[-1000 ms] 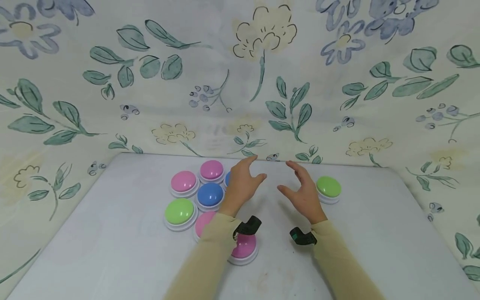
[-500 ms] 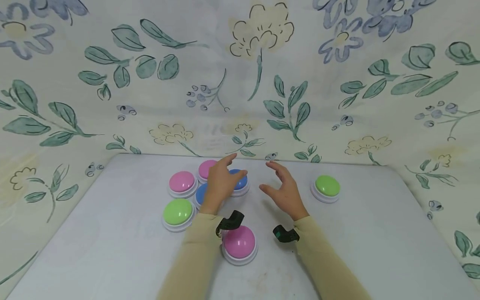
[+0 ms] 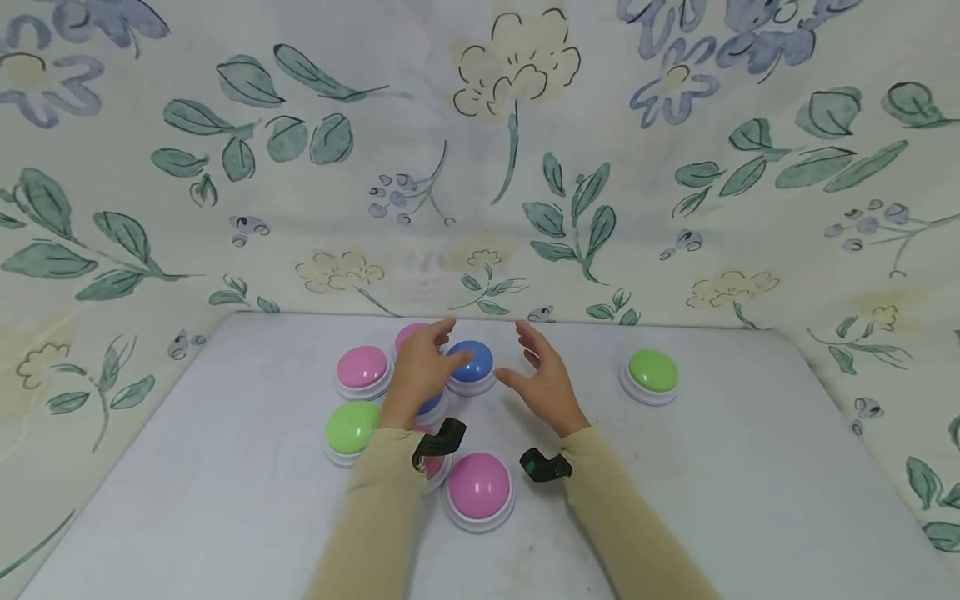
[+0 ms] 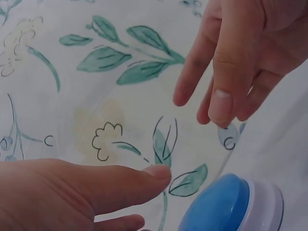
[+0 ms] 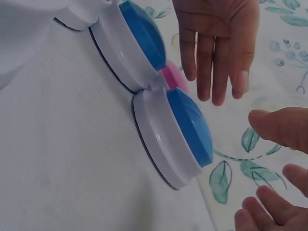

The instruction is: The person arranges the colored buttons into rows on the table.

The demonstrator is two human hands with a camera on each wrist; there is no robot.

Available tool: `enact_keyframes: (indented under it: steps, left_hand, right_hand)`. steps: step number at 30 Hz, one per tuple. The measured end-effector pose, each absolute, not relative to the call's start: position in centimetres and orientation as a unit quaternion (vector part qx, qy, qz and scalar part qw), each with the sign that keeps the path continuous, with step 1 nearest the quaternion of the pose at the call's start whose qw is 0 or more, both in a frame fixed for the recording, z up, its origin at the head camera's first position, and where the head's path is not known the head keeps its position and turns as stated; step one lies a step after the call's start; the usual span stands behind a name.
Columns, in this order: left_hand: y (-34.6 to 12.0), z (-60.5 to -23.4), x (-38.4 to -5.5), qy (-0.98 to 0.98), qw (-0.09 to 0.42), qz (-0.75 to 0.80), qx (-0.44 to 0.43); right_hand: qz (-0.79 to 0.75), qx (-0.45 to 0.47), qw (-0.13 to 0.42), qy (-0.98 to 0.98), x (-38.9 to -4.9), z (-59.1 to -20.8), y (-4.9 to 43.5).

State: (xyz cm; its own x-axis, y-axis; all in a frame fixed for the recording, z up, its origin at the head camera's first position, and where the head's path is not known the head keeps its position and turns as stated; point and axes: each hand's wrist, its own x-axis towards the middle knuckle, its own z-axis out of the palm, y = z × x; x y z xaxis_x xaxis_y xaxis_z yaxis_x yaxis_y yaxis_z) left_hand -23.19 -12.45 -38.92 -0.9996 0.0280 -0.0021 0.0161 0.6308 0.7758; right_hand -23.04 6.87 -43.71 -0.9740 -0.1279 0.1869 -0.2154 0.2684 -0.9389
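left hand (image 3: pixel 418 367) and right hand (image 3: pixel 545 385) gape empty near a blue button (image 3: pixel 481 365). only the head view shows a green button (image 3: pixel 653 372) on their right.

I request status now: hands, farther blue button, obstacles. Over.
Left hand and right hand: open, empty. Farther blue button: upright on table, ungripped. Left thumb partly covers it in head view. Nothing seen atop it.

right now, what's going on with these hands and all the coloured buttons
A person's left hand and right hand hover over the white table, fingers loosely bent, on either side of a blue button. Neither hand grips anything. Other pink, blue and green buttons sit grouped towards the person's left, while one green button stands alone on the right.
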Motion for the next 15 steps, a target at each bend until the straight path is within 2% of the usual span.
enact_keyframes:
  steps: [5, 15]
  left_hand:
    - [-12.6, -39.0, -23.2, 0.912, 0.017, 0.410, 0.021]
    - [-13.3, -39.5, -23.2, 0.923, 0.033, 0.384, 0.026]
  right_hand:
    - [0.585, 0.105, -0.004, -0.804, -23.3, -44.1, 6.0]
    - [0.589, 0.156, -0.035, -0.792, -23.7, -44.8, 5.4]
